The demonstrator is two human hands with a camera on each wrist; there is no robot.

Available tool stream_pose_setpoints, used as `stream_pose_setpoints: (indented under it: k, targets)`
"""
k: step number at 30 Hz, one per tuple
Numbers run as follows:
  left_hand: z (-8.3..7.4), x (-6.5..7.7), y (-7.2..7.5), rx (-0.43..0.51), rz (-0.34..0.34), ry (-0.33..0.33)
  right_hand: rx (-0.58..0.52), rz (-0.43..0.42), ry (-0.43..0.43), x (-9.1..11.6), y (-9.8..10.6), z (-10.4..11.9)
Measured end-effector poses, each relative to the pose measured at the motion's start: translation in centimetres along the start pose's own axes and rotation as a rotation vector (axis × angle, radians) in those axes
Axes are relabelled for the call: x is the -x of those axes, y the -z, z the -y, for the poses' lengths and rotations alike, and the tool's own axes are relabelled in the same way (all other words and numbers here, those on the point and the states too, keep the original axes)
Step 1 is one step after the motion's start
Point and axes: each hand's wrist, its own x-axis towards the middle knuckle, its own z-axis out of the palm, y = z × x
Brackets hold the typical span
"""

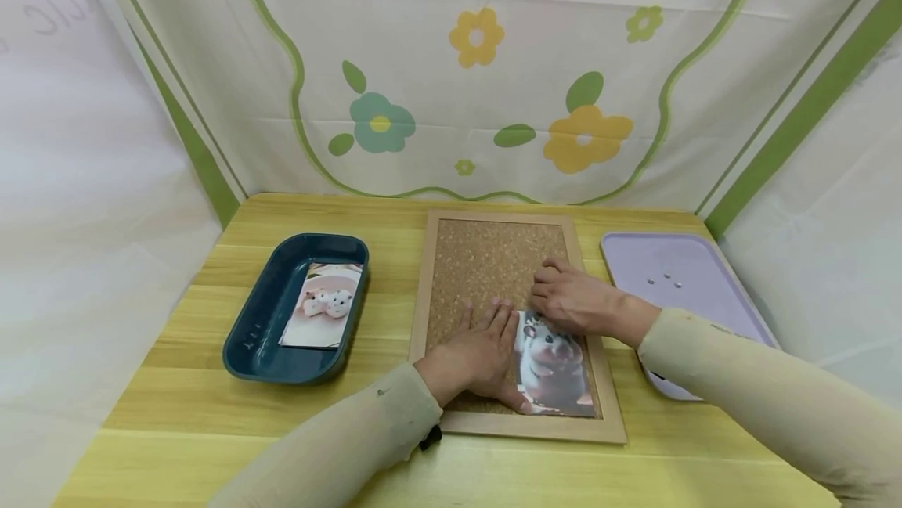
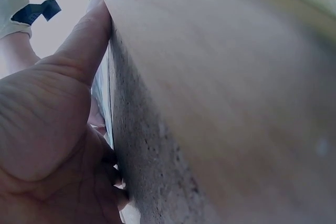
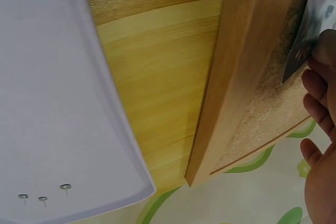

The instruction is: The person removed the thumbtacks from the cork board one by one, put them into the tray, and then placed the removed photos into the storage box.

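Note:
A photo print of a grey-and-white mouse-like animal (image 1: pixel 553 373) lies on the lower right of a wood-framed corkboard (image 1: pixel 486 257). My left hand (image 1: pixel 474 359) is spread with straight fingers over the cork and the print's left edge, its thumb along the bottom. At the print's top edge, my right hand (image 1: pixel 564 297) has curled fingers, with the fingertips right at the paper. In the right wrist view the print's corner (image 3: pixel 296 61) stands slightly off the cork beside the thumb. I cannot tell whether something small is between those fingertips.
Left of the board stands a dark teal tray (image 1: pixel 257 320) holding another photo print (image 1: pixel 327 304) of spotted round figures. A lilac tray (image 1: pixel 694 273) at right carries three small metal thumbtacks (image 1: pixel 667 275). A white flowered cloth (image 1: pixel 437 54) hangs behind the wooden table (image 1: pixel 176 398).

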Motion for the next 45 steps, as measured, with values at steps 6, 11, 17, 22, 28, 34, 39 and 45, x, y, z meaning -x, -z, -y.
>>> stream_pose_setpoints:
  k: [6, 11, 17, 22, 28, 34, 39, 45]
  targets:
    - [0.0, -0.1, -0.1, -0.005, 0.000, -0.001, -0.048, -0.007, -0.010, 0.2, -0.1, -0.1]
    - [0.1, 0.0, -0.1, 0.000, -0.003, -0.002, -0.059, 0.003, -0.011, 0.2, 0.0, -0.2]
    - [0.1, 0.0, -0.1, 0.002, -0.001, -0.002, -0.063, 0.016, -0.006, 0.1, 0.1, -0.3]
    - [0.1, -0.1, -0.2, -0.003, -0.005, -0.003, -0.065, 0.038, -0.006, 0.1, 0.0, -0.3]
    - [0.1, -0.1, -0.3, 0.004, -0.007, -0.008, 0.090, 0.048, 0.083, -0.2, 0.3, -0.2]
    - [0.2, -0.1, -0.3, 0.018, 0.003, -0.001, 0.305, 0.055, 0.223, -0.4, 0.7, 0.0]
    - [0.2, -0.1, -0.3, 0.011, 0.005, -0.004, 0.335, 0.070, 0.278, -0.4, 0.8, -0.1]
    - [0.2, -0.2, -0.3, -0.002, 0.007, -0.007, 0.344, 0.093, 0.302, -0.4, 1.0, -0.3]
